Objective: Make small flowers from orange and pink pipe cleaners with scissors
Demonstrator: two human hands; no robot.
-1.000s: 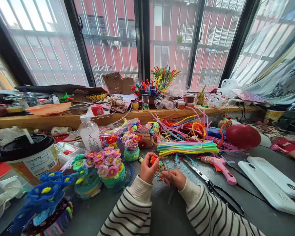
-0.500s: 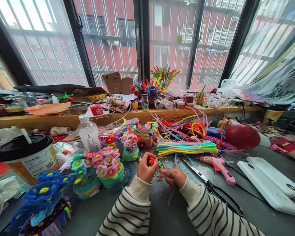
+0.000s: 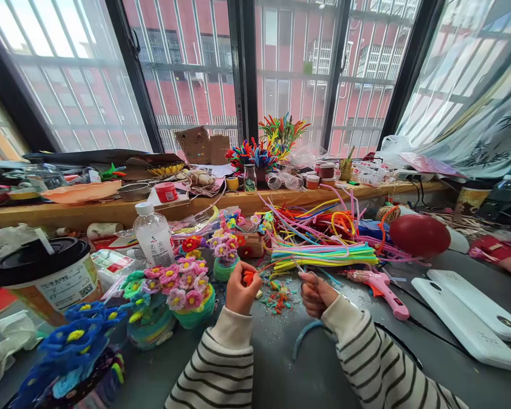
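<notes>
Our right hand (image 3: 316, 293) has drawn away from our left hand (image 3: 239, 292), baring a thin strand (image 3: 276, 265) between; left fingers pinch an orange piece (image 3: 248, 278), right fingers an unclear pale-tipped thing (image 3: 300, 269).

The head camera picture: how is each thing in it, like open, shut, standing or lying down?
Left hand: pinching an orange fuzzy piece
Right hand: closed around something thin, hard to make out
Drink cup: lidded, straw sticking out
Plastic bottle: capped, upright
Pink glue gun: lying on its side
Pipe-cleaner bundle: lying flat
Blue strip: curved, lying on the table
</notes>
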